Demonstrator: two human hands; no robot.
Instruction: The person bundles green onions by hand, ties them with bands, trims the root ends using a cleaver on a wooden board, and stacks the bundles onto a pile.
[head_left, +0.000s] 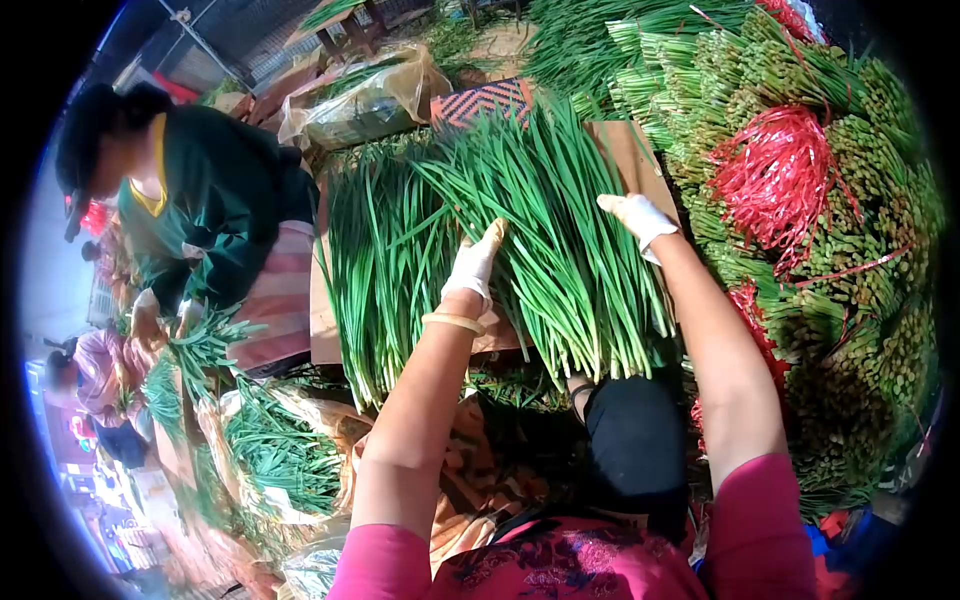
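Note:
A wide bunch of green garlic chives (pixel 560 240) with pale stem ends lies across a brown board (pixel 622 150) before me. My left hand (pixel 478 262), in a white glove, is at the bunch's left side with its thumb over the leaves. On the opposite side my right hand (pixel 638 218), also white-gloved, has its thumb laid over the edge of the same bunch. The other fingers of both hands are mostly hidden, apparently under or behind the leaves. Another layer of garlic chives (pixel 375 270) lies left of my left hand, on the same board.
Stacked tied bundles (pixel 850 210) with red plastic strands (pixel 775 175) rise at the right. To the left a co-worker in a dark green top (pixel 215 200) handles greens. An open sack (pixel 285 450) of loose leaves stands lower left. A patterned woven piece (pixel 482 102) is behind the board.

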